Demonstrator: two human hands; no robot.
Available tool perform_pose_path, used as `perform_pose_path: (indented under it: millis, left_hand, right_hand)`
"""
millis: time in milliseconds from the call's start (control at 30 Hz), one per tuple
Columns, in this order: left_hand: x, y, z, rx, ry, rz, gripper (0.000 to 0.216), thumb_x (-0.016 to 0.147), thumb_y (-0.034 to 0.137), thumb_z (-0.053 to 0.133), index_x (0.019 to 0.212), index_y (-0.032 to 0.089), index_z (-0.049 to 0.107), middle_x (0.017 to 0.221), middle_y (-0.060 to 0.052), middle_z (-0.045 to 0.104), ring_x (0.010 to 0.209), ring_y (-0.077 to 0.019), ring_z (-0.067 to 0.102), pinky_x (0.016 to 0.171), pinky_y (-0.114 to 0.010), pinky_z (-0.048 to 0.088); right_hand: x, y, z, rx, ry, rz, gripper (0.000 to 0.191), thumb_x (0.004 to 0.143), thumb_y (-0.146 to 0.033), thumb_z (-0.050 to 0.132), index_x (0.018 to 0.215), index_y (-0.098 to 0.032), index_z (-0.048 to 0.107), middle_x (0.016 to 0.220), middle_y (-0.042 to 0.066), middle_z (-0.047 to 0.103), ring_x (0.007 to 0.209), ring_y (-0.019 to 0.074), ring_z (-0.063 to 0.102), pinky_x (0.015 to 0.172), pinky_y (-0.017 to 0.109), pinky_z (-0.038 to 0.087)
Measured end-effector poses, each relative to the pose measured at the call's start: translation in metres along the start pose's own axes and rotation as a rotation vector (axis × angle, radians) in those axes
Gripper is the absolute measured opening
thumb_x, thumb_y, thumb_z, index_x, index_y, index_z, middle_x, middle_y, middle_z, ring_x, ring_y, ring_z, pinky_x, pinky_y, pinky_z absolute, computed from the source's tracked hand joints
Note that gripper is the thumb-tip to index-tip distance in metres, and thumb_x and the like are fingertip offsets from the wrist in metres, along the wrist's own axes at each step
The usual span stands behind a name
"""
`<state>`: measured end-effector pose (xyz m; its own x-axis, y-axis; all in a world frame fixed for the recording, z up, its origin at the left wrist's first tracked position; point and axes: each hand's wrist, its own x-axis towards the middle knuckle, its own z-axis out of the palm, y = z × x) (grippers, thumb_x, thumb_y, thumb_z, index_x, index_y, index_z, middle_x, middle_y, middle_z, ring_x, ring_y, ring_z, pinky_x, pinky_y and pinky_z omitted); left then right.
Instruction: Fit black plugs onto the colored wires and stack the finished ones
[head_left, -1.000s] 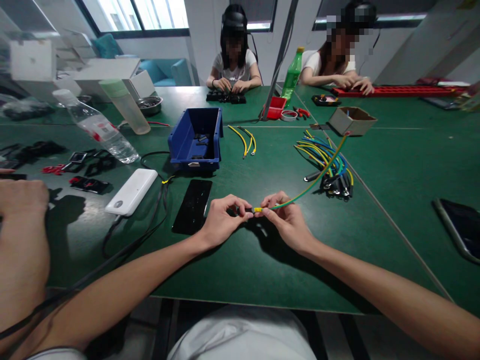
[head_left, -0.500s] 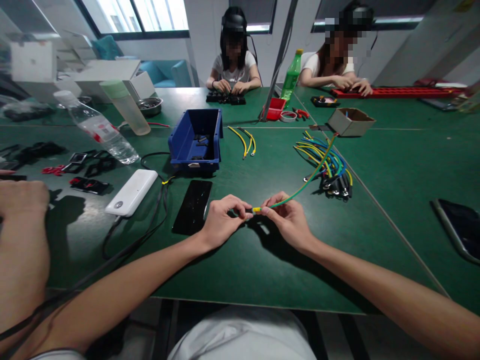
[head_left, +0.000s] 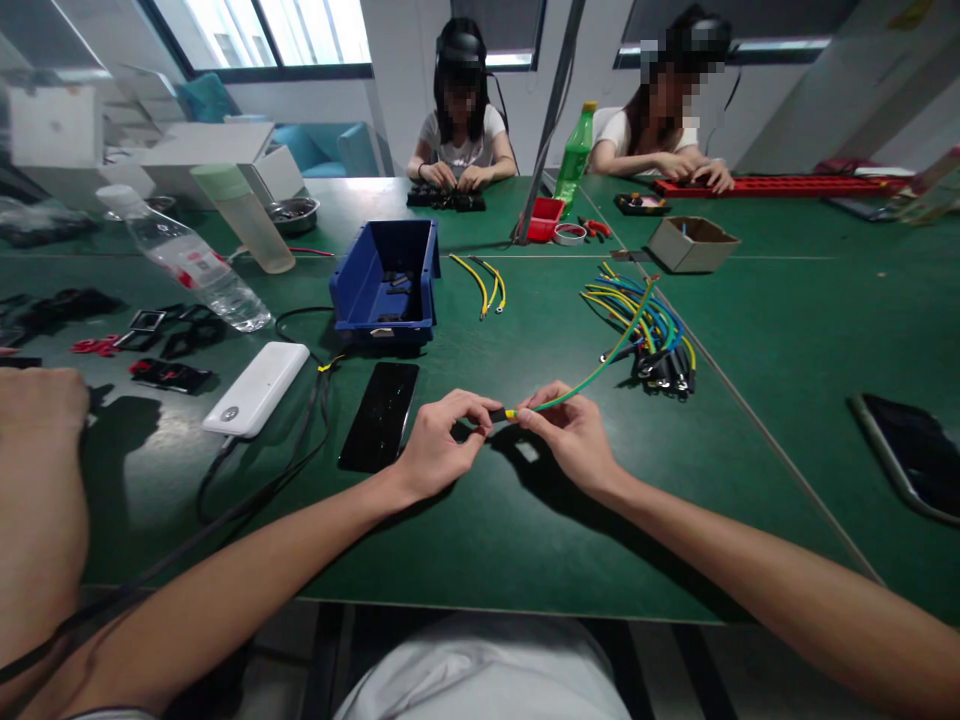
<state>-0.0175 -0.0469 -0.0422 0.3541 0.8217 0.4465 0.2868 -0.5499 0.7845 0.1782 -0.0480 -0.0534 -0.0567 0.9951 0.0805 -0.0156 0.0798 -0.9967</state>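
Note:
My left hand (head_left: 439, 445) and my right hand (head_left: 570, 435) meet above the green table (head_left: 525, 520). The right hand pinches the near end of a yellow-green wire (head_left: 600, 372) that arcs up and away to the right. Its yellow-sleeved tip sits between the two hands. The left hand's fingers pinch a small dark piece (head_left: 496, 414) right at that tip. A bundle of blue, yellow and green wires (head_left: 645, 325) lies just beyond the right hand.
A blue bin (head_left: 386, 280), a black phone (head_left: 379, 400), a white power bank (head_left: 255, 387) and a water bottle (head_left: 187, 262) lie to the left. Loose yellow wires (head_left: 480, 282) and a cardboard box (head_left: 691, 243) lie farther back. Two people work at the far side.
The wire's far end has swung lower and leftward. Both hands stay pinched together at the wire tip; the view has shifted slightly.

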Motion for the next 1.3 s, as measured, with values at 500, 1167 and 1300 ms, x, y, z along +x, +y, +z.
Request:
perform_pose_path:
  millis: [500,1167,1300]
  left_hand:
    - [0.003,-0.003,0.0,0.062,0.054,-0.2,0.015,0.08,0.019,0.067,0.095,0.016,0.066,0.093,-0.005,0.069,0.083,-0.0173,0.065,0.074,-0.03,0.054]
    - [0.004,-0.009,0.003,-0.256,0.059,-0.358,0.016,0.078,0.021,0.069,0.093,0.014,0.072,0.091,-0.007,0.073,0.086,-0.0192,0.069,0.084,-0.032,0.055]
    - [0.004,-0.009,0.004,-0.265,0.068,-0.367,0.015,0.077,0.021,0.07,0.09,0.014,0.072,0.09,-0.007,0.073,0.085,-0.0198,0.07,0.084,-0.034,0.056]
  right_hand:
    - [0.002,0.0,-0.002,0.031,0.008,0.019,0.026,0.071,-0.036,0.078,0.077,-0.02,0.058,0.076,0.001,0.067,0.066,0.0148,0.062,0.062,0.028,0.047]
    - [0.003,0.002,-0.003,-0.026,-0.011,0.035,0.024,0.07,-0.036,0.078,0.076,-0.019,0.061,0.076,0.002,0.07,0.065,0.0151,0.064,0.061,0.027,0.048]
    - [0.004,0.004,-0.004,-0.051,-0.017,0.041,0.025,0.07,-0.038,0.078,0.076,-0.02,0.062,0.074,0.002,0.069,0.064,0.0154,0.063,0.061,0.028,0.048]
